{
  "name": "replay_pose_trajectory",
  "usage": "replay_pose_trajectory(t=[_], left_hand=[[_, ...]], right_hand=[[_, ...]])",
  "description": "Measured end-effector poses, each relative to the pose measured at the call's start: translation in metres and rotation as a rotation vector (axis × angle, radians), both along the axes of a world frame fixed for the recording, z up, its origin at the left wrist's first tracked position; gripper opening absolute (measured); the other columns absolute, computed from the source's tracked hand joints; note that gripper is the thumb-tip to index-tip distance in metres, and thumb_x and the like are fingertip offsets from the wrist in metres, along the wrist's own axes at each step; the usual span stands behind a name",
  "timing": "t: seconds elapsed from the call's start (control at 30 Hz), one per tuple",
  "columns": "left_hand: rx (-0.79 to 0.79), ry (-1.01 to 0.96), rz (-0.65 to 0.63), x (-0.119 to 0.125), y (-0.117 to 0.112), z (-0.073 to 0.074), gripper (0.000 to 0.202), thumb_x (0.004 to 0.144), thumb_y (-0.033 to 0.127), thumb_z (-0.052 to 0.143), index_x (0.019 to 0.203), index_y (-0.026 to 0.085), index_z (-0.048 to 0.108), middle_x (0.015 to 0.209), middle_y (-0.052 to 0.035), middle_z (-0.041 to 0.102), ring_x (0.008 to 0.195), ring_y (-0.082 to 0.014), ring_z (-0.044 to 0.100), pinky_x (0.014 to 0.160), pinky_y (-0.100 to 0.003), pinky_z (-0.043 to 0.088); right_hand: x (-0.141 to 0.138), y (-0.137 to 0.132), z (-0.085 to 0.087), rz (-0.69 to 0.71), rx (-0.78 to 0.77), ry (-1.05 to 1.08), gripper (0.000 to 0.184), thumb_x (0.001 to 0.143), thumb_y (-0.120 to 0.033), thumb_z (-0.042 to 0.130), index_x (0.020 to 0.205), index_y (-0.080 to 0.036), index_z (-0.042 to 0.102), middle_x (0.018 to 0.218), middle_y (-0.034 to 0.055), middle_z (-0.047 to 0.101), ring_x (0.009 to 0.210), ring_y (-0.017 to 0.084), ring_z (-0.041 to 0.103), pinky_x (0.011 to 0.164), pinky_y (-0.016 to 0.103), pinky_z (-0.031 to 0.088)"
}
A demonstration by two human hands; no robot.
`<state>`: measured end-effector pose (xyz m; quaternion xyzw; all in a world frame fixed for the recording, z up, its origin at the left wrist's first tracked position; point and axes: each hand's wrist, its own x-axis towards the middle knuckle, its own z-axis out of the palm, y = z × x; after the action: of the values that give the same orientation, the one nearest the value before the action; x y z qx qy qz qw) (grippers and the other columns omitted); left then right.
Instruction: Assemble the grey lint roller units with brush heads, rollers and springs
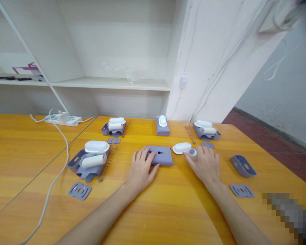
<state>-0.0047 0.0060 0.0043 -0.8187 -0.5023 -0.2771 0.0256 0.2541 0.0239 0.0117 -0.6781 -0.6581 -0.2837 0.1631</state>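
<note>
The wooden surface (168, 211) is bare toward its near edge, and parts crowd the far half. Three springs (107, 164) and four slotted plates (79, 191) show. The left hand (142, 169) lays spread fingers on the central purple housing (161, 156). Just right of it, the right hand (206, 165) pinches a white roller (193, 153).

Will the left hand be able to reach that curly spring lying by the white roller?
Probably yes. The spring lies on the table just left of the left hand, and nothing lies between them.
</note>
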Motion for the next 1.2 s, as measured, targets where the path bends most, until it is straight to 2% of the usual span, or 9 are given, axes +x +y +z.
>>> replay_pose_trajectory(t=[0.3, 0.4, 0.53, 0.67, 0.73, 0.87, 1.0, 1.1, 1.2], left_hand=[[0.012, -0.016, -0.007, 0.000, 0.000, 0.000, 0.037, 0.086, 0.034, 0.048, 0.121, 0.021, 0.049, 0.129, -0.0132, 0.047, 0.120, -0.0294, 0.041, 0.100, -0.051, 0.033], [0.011, -0.018, -0.005, 0.000, 0.000, 0.000, 0.038, 0.086, 0.034, 0.048, 0.122, 0.021, 0.049, 0.129, -0.0128, 0.047, 0.121, -0.0289, 0.041, 0.101, -0.050, 0.032], [0.005, 0.009, 0.014, 0.001, 0.000, 0.000, 0.039, 0.086, 0.035, 0.047, 0.122, 0.020, 0.049, 0.130, -0.0131, 0.047, 0.121, -0.0293, 0.041, 0.101, -0.052, 0.031], [0.021, 0.016, 0.036, 0.002, -0.001, 0.000, 0.039, 0.087, 0.037, 0.048, 0.122, 0.020, 0.049, 0.130, -0.0135, 0.047, 0.121, -0.0295, 0.042, 0.102, -0.054, 0.029], [0.030, 0.011, 0.047, 0.002, -0.001, 0.000, 0.039, 0.086, 0.038, 0.048, 0.121, 0.020, 0.049, 0.129, -0.0136, 0.048, 0.120, -0.0296, 0.042, 0.102, -0.054, 0.029], [0.026, 0.006, 0.079, 0.002, -0.001, -0.001, 0.040, 0.086, 0.038, 0.048, 0.122, 0.020, 0.049, 0.130, -0.0142, 0.047, 0.122, -0.0302, 0.041, 0.103, -0.054, 0.027], [0.029, -0.004, 0.090, 0.002, -0.001, -0.003, 0.040, 0.086, 0.038, 0.048, 0.121, 0.020, 0.049, 0.130, -0.0143, 0.047, 0.122, -0.0304, 0.041, 0.103, -0.054, 0.027], [0.037, -0.016, 0.092, 0.002, 0.000, -0.004, 0.040, 0.086, 0.038, 0.048, 0.121, 0.020, 0.050, 0.129, -0.0141, 0.048, 0.121, -0.0305, 0.041, 0.102, -0.054, 0.028], [0.041, -0.021, 0.095, 0.002, 0.001, -0.004, 0.040, 0.085, 0.039, 0.049, 0.120, 0.020, 0.050, 0.129, -0.0142, 0.048, 0.121, -0.0308, 0.041, 0.102, -0.055, 0.028]], right_hand=[[0.003, 0.001, -0.006, 0.041, 0.045, 0.039, 0.039, 0.088, -0.052, 0.042, 0.080, -0.017, 0.056, 0.085, 0.0118, 0.058, 0.086, 0.027, 0.048, 0.072, 0.036, 0.031], [0.006, -0.002, -0.006, 0.132, 0.171, 0.200, 0.038, 0.089, -0.052, 0.042, 0.086, -0.016, 0.055, 0.086, 0.0119, 0.060, 0.087, 0.026, 0.052, 0.075, 0.036, 0.033], [-0.003, -0.010, -0.007, 0.201, 0.236, 0.535, 0.039, 0.090, -0.052, 0.038, 0.096, -0.017, 0.052, 0.081, 0.0094, 0.062, 0.071, 0.023, 0.056, 0.062, 0.031, 0.035], [-0.031, -0.020, -0.002, 0.241, 0.071, 0.876, 0.030, 0.092, -0.046, 0.033, 0.098, -0.021, 0.049, 0.068, 0.0021, 0.058, 0.058, 0.019, 0.054, 0.055, 0.029, 0.034], [-0.045, -0.025, 0.001, 0.337, -0.025, 0.910, 0.027, 0.092, -0.043, 0.032, 0.096, -0.022, 0.047, 0.060, -0.0013, 0.052, 0.053, 0.018, 0.050, 0.054, 0.029, 0.033], [-0.066, -0.032, -0.002, 0.478, -0.161, 0.929, 0.022, 0.091, -0.040, 0.035, 0.098, -0.022, 0.046, 0.065, -0.0013, 0.052, 0.059, 0.018, 0.050, 0.058, 0.029, 0.035], [-0.074, -0.029, -0.011, 0.473, -0.242, 1.058, 0.025, 0.090, -0.042, 0.042, 0.102, -0.022, 0.049, 0.071, -0.0002, 0.056, 0.064, 0.018, 0.053, 0.059, 0.028, 0.038], [-0.073, -0.025, -0.016, 0.441, -0.218, 1.155, 0.031, 0.090, -0.044, 0.041, 0.109, -0.022, 0.052, 0.088, 0.0038, 0.061, 0.069, 0.018, 0.056, 0.061, 0.028, 0.043], [-0.070, -0.021, -0.018, 0.398, -0.212, 1.243, 0.036, 0.089, -0.046, 0.044, 0.115, -0.022, 0.052, 0.089, 0.0037, 0.062, 0.062, 0.016, 0.055, 0.055, 0.027, 0.043]])
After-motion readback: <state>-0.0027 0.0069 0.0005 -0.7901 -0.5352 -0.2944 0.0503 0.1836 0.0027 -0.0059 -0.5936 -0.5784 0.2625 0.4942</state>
